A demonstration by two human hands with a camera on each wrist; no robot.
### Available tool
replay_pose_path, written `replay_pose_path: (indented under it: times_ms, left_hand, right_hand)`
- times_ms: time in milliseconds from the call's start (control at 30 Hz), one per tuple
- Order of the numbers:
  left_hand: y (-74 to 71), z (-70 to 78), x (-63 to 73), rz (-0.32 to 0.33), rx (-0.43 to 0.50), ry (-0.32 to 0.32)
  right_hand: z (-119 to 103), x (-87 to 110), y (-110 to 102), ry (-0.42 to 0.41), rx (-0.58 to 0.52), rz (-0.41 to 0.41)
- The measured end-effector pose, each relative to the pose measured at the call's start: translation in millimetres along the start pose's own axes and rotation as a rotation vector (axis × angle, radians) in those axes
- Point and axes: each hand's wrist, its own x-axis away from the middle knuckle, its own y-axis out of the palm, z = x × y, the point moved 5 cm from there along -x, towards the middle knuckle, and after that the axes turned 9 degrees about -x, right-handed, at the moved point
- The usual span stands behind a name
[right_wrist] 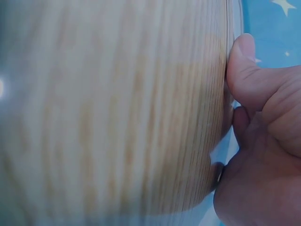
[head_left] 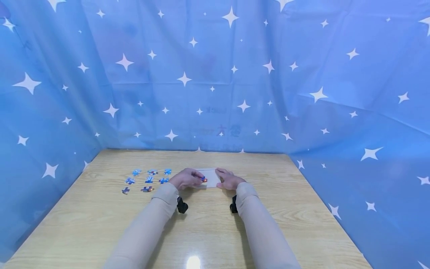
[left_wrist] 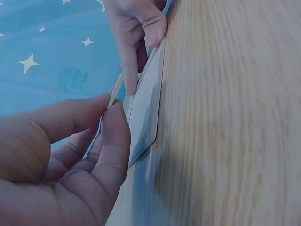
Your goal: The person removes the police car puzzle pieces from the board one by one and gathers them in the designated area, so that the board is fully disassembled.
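Near the middle of the table lies a shallow white puzzle tray (head_left: 212, 178) with a thin raised border. My left hand (head_left: 186, 178) pinches a small jigsaw puzzle piece (head_left: 204, 180), blue with a reddish-orange patch, over the tray's left part. In the left wrist view the piece (left_wrist: 115, 90) is seen edge-on between thumb and forefinger, tilted above the tray (left_wrist: 146, 110). At the tray's right end, my right hand (head_left: 230, 179) holds the frame, its thumb at the near edge and other fingers farther back. Its lower fingers are partly hidden in the right wrist view.
Several loose blue puzzle pieces (head_left: 149, 179) lie spread in rows on the wooden table (head_left: 208, 231), left of the tray. A blue curtain (head_left: 208, 93) with white stars hangs behind the table and along both sides.
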Motion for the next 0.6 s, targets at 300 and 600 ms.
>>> replay_pose_path:
  times_ms: [300,600]
  left_hand:
    - [-11.5,-5.2,8.3,0.004,-0.082,0.006]
    - [-29.9,-16.2,17.7,0.001,-0.07,-0.007]
  right_hand:
    - [0.1,4.1,0.9,0.009,-0.005,-0.001]
    - [1.4,4.2,0.6,0.002,-0.023,-0.011]
